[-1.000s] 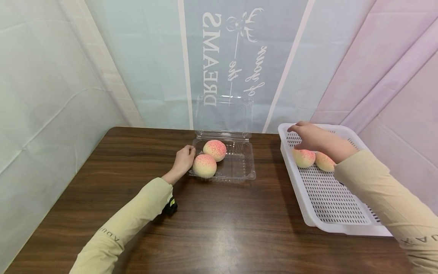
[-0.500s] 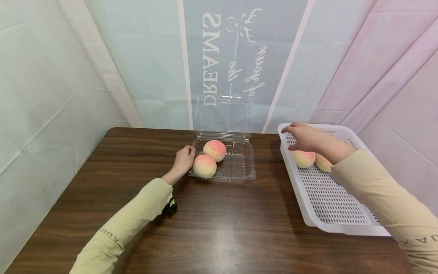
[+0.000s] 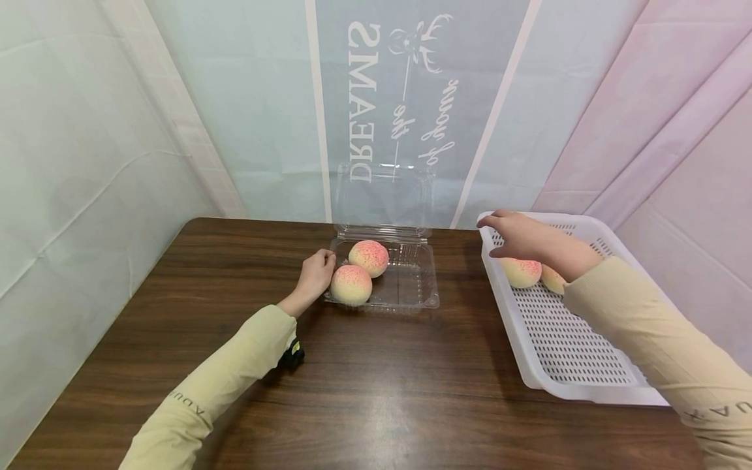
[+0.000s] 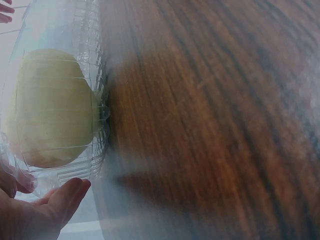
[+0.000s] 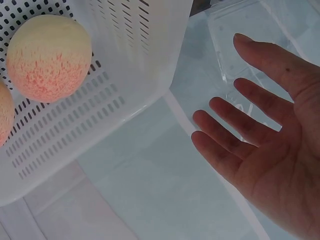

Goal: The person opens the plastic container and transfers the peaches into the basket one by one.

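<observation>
My left hand point(image 3: 316, 275) holds the left rim of a clear plastic clamshell container point(image 3: 414, 297), whose lid stands up at the back. In the left wrist view, thumb and fingers point(image 4: 70, 200) are at the container's corner, below a pale peach point(image 4: 55, 107). Two peaches, the front one point(image 3: 351, 285) and the back one point(image 3: 369, 256), sit in its left part. Over the far left corner of a white basket point(image 3: 593, 391), my right hand point(image 3: 517, 236) is spread with nothing in it. Two more peaches point(image 3: 521, 273) lie in the basket, partly covered by my hand and sleeve.
A brown wooden table point(image 3: 376, 398) carries the container and the basket. Behind it hangs a pale cloth backdrop point(image 3: 270, 117) with printed letters, and more cloth closes off both sides.
My right hand has shifted a little to the left over the basket's far corner. Left hand, container and peaches have stayed in place.
</observation>
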